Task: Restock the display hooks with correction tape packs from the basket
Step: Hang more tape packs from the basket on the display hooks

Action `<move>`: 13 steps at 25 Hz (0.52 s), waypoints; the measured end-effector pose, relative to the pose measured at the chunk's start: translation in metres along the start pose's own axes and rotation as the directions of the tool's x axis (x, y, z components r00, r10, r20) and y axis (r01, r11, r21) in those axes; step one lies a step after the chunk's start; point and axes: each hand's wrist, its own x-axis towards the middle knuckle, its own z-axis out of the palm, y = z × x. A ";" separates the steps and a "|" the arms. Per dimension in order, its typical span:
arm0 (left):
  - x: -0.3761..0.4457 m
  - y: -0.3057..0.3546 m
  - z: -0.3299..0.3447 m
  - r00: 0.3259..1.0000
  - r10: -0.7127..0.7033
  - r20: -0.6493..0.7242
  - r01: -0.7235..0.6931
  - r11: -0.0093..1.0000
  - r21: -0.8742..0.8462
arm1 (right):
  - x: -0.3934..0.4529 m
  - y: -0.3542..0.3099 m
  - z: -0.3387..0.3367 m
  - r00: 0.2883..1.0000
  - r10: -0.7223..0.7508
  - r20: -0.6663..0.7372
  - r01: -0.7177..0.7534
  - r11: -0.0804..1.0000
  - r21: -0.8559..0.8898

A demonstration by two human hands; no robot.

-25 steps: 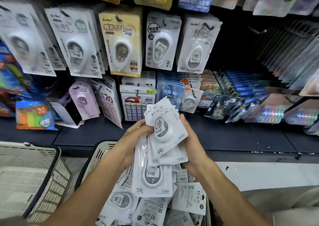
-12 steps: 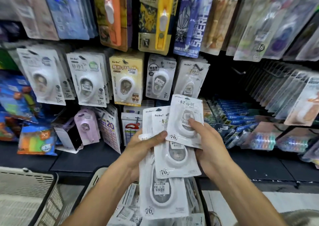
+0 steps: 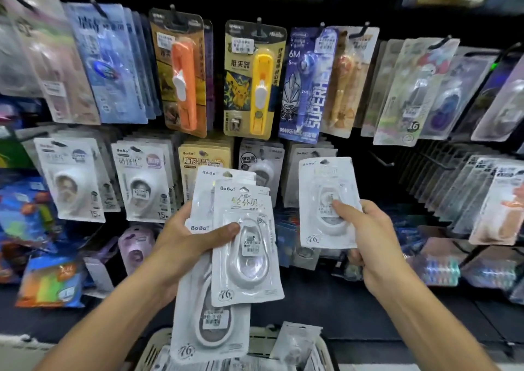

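The right hand (image 3: pixel 365 229) has pulled one correction tape pack (image 3: pixel 326 200) clear of the stack (image 3: pixel 241 246) the left hand (image 3: pixel 181 243) grips, pinching it ready for hanging.

White packs against a dark, many-coloured display

The correction tape packs (image 3: pixel 246 246) are white with grey lettering and a clear blister over a pale grey dispenser; the single pack (image 3: pixel 326 200) matches. The basket (image 3: pixel 263 335) is cream. Above hang an orange clip pusher (image 3: pixel 184 78) on brown card, a yellow one (image 3: pixel 262 87) on a yellow cartoon print, and a blue pack (image 3: pixel 306 87) with white lettering.
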 end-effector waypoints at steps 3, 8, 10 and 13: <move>-0.001 -0.002 0.005 1.000 0.028 -0.012 -0.028 1.000 0.005 | 0.002 0.005 -0.006 0.996 0.079 -0.035 -0.076 0.995 0.071; 0.000 -0.012 0.025 0.995 0.101 -0.026 -0.101 0.995 0.022 | -0.021 0.017 0.018 0.975 0.043 0.217 -0.027 0.997 -0.076; 0.000 -0.018 0.032 0.990 0.136 -0.044 -0.135 0.990 0.028 | -0.036 0.023 0.036 0.901 0.057 0.430 -0.019 0.996 -0.091; -0.001 -0.022 0.035 0.985 0.159 -0.064 -0.154 0.985 0.080 | -0.035 0.022 0.035 0.940 -0.046 0.339 0.008 0.994 0.112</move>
